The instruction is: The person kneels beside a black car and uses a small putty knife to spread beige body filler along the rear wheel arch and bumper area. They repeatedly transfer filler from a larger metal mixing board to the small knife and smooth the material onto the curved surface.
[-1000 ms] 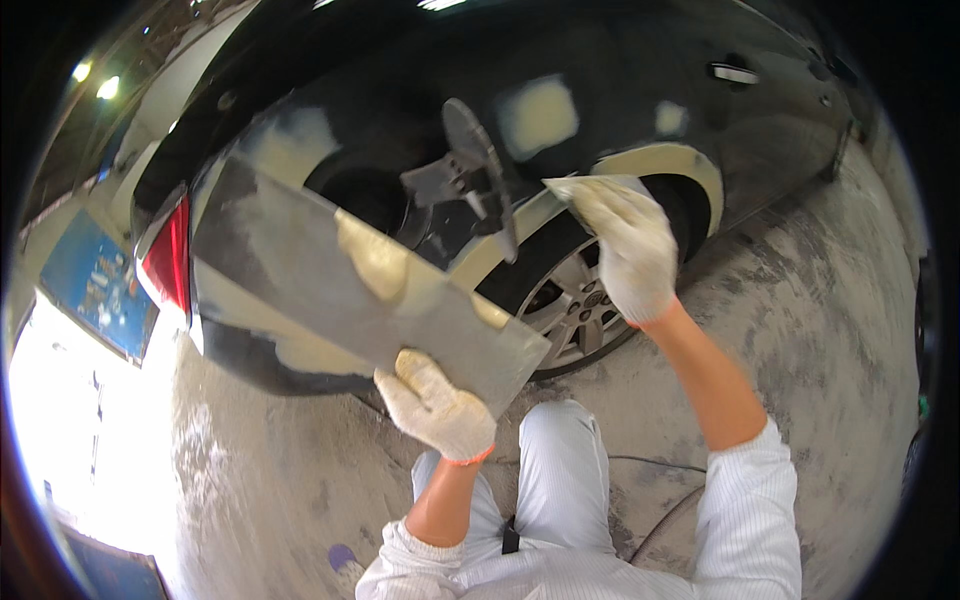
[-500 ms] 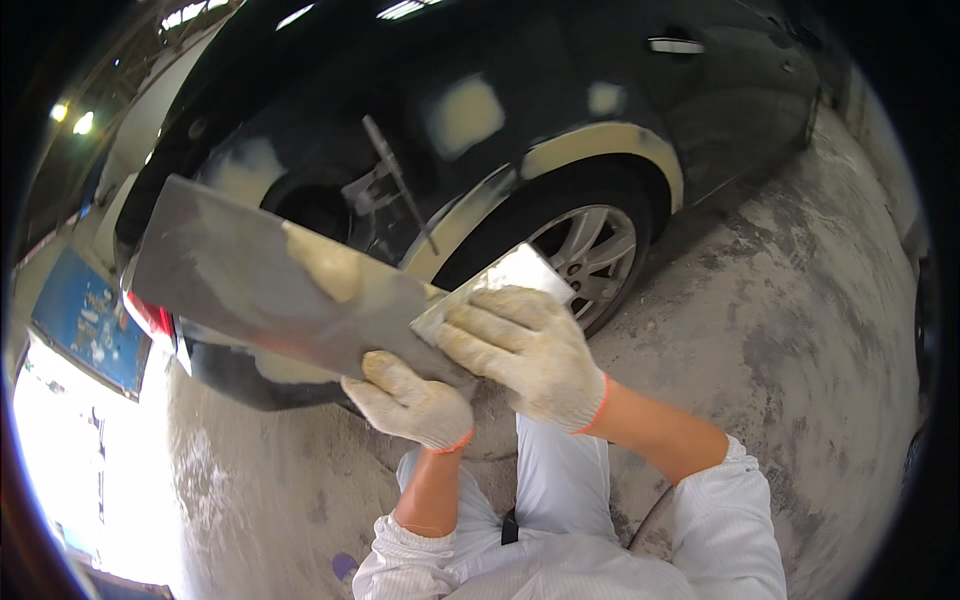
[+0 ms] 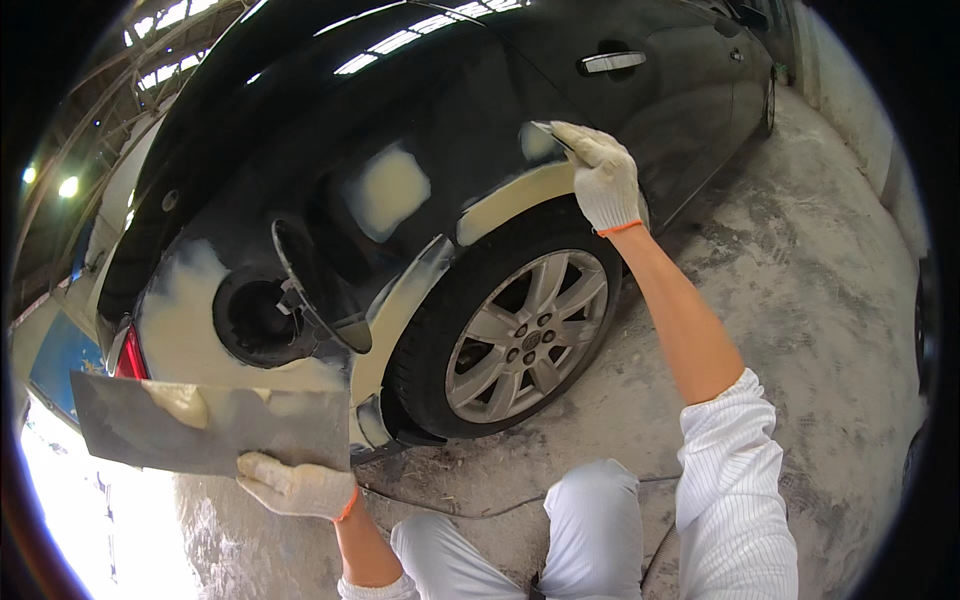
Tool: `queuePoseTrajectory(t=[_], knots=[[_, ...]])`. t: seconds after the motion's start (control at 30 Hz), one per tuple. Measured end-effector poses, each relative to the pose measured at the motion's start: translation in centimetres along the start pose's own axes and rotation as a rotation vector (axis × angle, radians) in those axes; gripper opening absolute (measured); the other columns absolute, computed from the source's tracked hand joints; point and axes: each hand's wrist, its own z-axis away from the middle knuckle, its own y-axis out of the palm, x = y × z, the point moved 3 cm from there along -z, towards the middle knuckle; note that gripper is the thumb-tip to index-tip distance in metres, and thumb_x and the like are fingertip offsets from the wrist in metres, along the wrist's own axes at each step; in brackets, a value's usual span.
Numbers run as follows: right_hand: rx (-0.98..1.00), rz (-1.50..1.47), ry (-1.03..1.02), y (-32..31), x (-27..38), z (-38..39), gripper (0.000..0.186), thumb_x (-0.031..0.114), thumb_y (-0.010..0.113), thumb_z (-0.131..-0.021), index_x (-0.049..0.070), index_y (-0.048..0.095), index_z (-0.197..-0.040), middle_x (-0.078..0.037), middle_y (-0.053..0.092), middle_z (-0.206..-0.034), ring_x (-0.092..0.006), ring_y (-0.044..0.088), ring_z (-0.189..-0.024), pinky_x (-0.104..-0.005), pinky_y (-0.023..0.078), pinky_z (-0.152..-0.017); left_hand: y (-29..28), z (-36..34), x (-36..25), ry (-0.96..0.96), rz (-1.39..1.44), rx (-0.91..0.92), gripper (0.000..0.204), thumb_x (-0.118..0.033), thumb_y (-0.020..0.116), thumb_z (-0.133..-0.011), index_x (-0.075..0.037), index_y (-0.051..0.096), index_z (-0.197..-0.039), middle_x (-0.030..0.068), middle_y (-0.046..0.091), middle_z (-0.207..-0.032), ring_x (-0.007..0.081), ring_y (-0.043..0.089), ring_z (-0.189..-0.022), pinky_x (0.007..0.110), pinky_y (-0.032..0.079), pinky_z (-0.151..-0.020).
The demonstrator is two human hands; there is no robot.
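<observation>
My gloved left hand (image 3: 298, 487) grips the near edge of a wide grey mixing board (image 3: 255, 430), held flat at the lower left. A mound of cream body filler (image 3: 180, 402) sits on it, near its far edge. Farther out to the right, my gloved right hand (image 3: 602, 175) is closed on a putty spreader, seen nearly edge-on with only a thin strip (image 3: 546, 128) showing. That strip is at the small filler patch (image 3: 535, 143) on the black car's panel, above the wheel arch; whether it touches is hard to tell.
The black car (image 3: 480, 90) fills the far side. Its fuel flap (image 3: 315, 290) stands swung out beside the larger patches. Below the filler-coated arch (image 3: 515, 205) is the rear wheel (image 3: 530, 340). A thin hose (image 3: 460, 515) crosses the floor by my knees.
My right hand has left the board and reached up and right to the small patch with the spreader. The board has lowered and moved left with my left hand. The view has shifted too.
</observation>
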Motion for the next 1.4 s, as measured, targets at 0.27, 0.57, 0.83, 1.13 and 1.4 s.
queuePoseTrajectory(t=[0.27, 0.57, 0.83, 1.13, 1.4], knots=[[0.002, -0.037, -0.126, 3.4, -0.1, -0.4, 0.034, -0.005, 0.072, -0.091, 0.012, 0.087, -0.117, -0.009, 0.085, -0.115, -0.0288, 0.081, -0.109, -0.0405, 0.063, -0.100, -0.9, -0.3, 2.7, 0.029, -0.100, 0.023, 0.055, -0.035, 0.050, -0.120, 0.015, 0.063, -0.139, 0.0230, 0.069, -0.126, 0.0284, 0.065, -0.108, 0.040, 0.055, -0.098], [0.088, -0.045, -0.234, 0.8, 1.6, 2.6, 0.039, -0.009, 0.068, -0.091, 0.011, 0.086, -0.119, -0.009, 0.085, -0.117, -0.0289, 0.081, -0.110, -0.0398, 0.063, -0.100, 0.0, 1.0, 4.1, 0.018, -0.096, 0.085, 0.051, -0.031, 0.050, -0.120, 0.016, 0.063, -0.138, 0.0234, 0.069, -0.128, 0.0283, 0.066, -0.111, 0.039, 0.055, -0.099], [0.017, -0.019, -0.165, 3.0, -1.0, -0.6, 0.036, -0.006, 0.067, -0.092, 0.012, 0.085, -0.118, -0.009, 0.085, -0.117, -0.0277, 0.081, -0.109, -0.0384, 0.063, -0.099, 0.1, 0.7, 4.0, 0.042, -0.065, 0.058, 0.053, -0.032, 0.050, -0.120, 0.015, 0.063, -0.140, 0.0241, 0.068, -0.131, 0.0285, 0.066, -0.113, 0.039, 0.056, -0.100], [0.134, -0.154, -0.183, 0.3, 0.4, 2.2, 0.038, -0.007, 0.069, -0.090, 0.011, 0.084, -0.120, -0.007, 0.084, -0.122, -0.0287, 0.079, -0.115, -0.0403, 0.063, -0.100, 0.7, 1.0, 3.0, 0.027, -0.079, 0.103, 0.049, -0.033, 0.051, -0.119, 0.012, 0.066, -0.133, 0.0187, 0.068, -0.122, 0.0258, 0.064, -0.107, 0.038, 0.055, -0.096], [0.031, -0.025, -0.160, 3.1, 0.7, -0.2, 0.040, -0.008, 0.067, -0.090, 0.014, 0.086, -0.117, -0.006, 0.085, -0.119, -0.0276, 0.080, -0.112, -0.0402, 0.062, -0.100, 1.5, 0.7, 2.6, 0.098, -0.003, 0.070, 0.047, -0.031, 0.051, -0.119, 0.012, 0.067, -0.130, 0.0169, 0.068, -0.119, 0.0245, 0.063, -0.104, 0.037, 0.054, -0.095]])
